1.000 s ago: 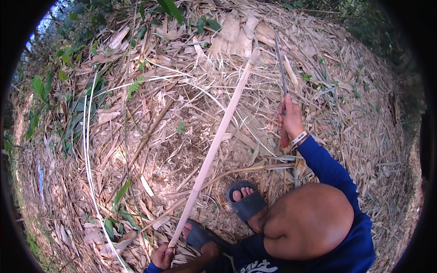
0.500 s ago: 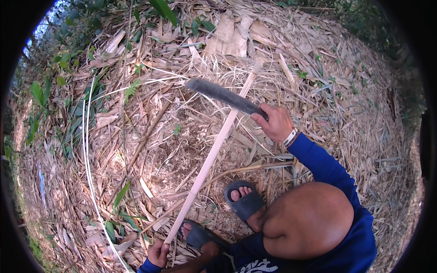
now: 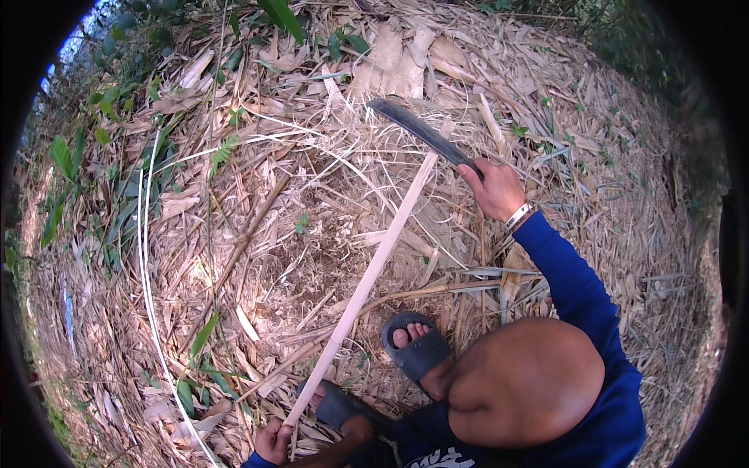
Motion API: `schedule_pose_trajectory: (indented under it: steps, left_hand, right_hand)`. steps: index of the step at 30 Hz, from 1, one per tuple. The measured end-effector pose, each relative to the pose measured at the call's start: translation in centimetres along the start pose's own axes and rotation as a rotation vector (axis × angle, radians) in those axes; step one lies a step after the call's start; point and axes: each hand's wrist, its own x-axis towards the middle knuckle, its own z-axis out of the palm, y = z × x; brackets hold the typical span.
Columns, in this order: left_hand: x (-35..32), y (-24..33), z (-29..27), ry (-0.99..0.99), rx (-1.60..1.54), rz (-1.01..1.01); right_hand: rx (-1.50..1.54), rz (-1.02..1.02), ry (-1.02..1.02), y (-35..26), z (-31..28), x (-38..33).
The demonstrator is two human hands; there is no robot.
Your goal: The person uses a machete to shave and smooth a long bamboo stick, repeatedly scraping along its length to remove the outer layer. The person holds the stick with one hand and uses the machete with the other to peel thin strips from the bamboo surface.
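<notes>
Near-left corner of the ground (image 3: 624,265): left hand (image 3: 273,442) has its fingers closed round the near end of the pale strip (image 3: 360,292), thumb on top. Strip passes just beside the toes in the left sandal (image 3: 341,405), then runs diagonally out toward the ground's far edge, left of the right sandal (image 3: 413,355) and the bare knee (image 3: 530,378). Farther out, right of the strip: right hand (image 3: 497,189), fist wrapped on the machete's handle, handle mostly hidden. Machete (image 3: 421,131) crosses over the strip near its far end, tip out to the left. Can't tell if blade and strip touch.

My take for a clean pass: firm left grip, strip held straight so it can't roll; low, steady blade angle, light pressure, even stroke. Direct strokes away from the left hand and the 2 feet; a slip toward them is the main risk.

Beyond: pale curly shavings (image 3: 351,125), then flat brown husk sheets (image 3: 386,69) by the ground's far edge.
</notes>
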Motion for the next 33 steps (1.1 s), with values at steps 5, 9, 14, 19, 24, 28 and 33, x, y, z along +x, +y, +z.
schedule_pose_trajectory:
  steps: [5, 9, 14, 19, 24, 28, 33]
  left_hand:
    - [-1.4, -1.2, -0.4, 0.019, -0.088, -0.041]
    - [-0.8, -0.9, 0.0, 0.044, -0.031, 0.012]
    - [-0.6, -0.3, -0.2, 0.137, 0.065, 0.067]
    - [0.3, 0.0, 0.0, 0.178, 0.113, 0.095]
    - [0.4, 0.0, 0.2, 0.192, 0.135, 0.145]
    - [0.6, -0.4, -0.2, 0.175, 0.291, 0.209]
    - [-0.2, -0.2, -0.2, 0.219, 0.322, 0.241]
  right_hand:
    - [0.018, -0.272, 0.042, -2.1, -0.1, -1.9]
    - [0.148, 0.139, 0.073, 0.8, -1.4, 1.3]
    - [0.284, -0.084, 0.141, -2.8, -0.2, -2.7]
    - [0.770, 0.368, 0.022, 0.7, 2.2, -2.6]
    - [0.719, 0.067, 0.255, -0.6, 0.1, -3.6]
    - [0.256, -0.272, 0.206, -6.0, -3.0, -5.6]
    - [0.128, -0.194, 0.138, -4.6, -3.2, -5.1]
